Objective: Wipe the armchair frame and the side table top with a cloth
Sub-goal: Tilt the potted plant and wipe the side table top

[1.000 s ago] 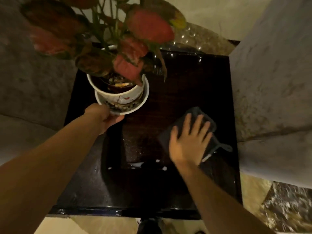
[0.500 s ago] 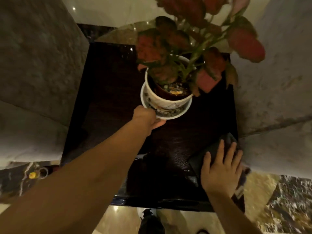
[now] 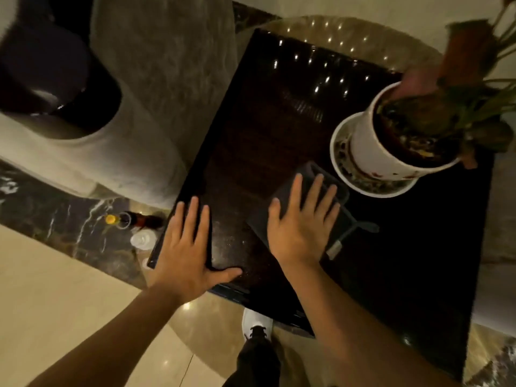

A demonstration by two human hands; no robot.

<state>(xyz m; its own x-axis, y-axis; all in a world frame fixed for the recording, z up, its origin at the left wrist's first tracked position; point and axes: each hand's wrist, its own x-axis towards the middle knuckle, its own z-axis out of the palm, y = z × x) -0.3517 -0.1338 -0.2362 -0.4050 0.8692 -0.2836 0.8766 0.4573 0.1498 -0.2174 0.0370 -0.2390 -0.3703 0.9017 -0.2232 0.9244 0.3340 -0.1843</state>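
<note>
Now both hands lie flat, fingers straight — right hand (image 3: 300, 222) pressing the cloth (image 3: 339, 191) on the desk (image 3: 273, 129), left hand (image 3: 185, 247) at its near-left corner

The single head-worn wide-angle view looks steeply down from close above the side table top (image 3: 265, 135).
</note>
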